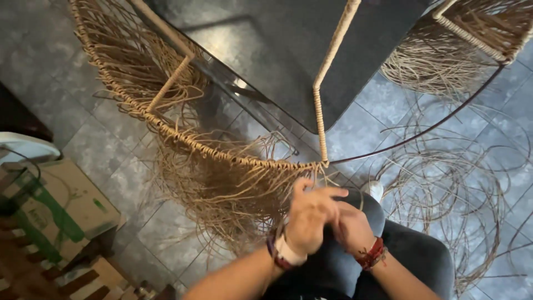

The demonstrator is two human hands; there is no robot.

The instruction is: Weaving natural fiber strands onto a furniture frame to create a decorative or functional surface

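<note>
A round metal frame [444, 119] lies across my lap, partly wrapped with tan rattan weave [183, 139]. Loose tan strands [227, 200] hang down from the woven rim. My left hand [311, 216] is raised just below the rim where the weave ends [322, 164], fingers curled around thin strands. My right hand [351, 228] sits right behind it, partly hidden, pinching the same strands. Both wrists wear bands. A wrapped strut [333, 55] runs up from the rim.
A dark glossy tabletop [311, 61] sits under the frame. Coils of loose rattan [444, 194] lie on the grey tiled floor at right. A cardboard box [61, 205] and wooden slats [33, 272] are at lower left. My dark-trousered knee [411, 250] is below.
</note>
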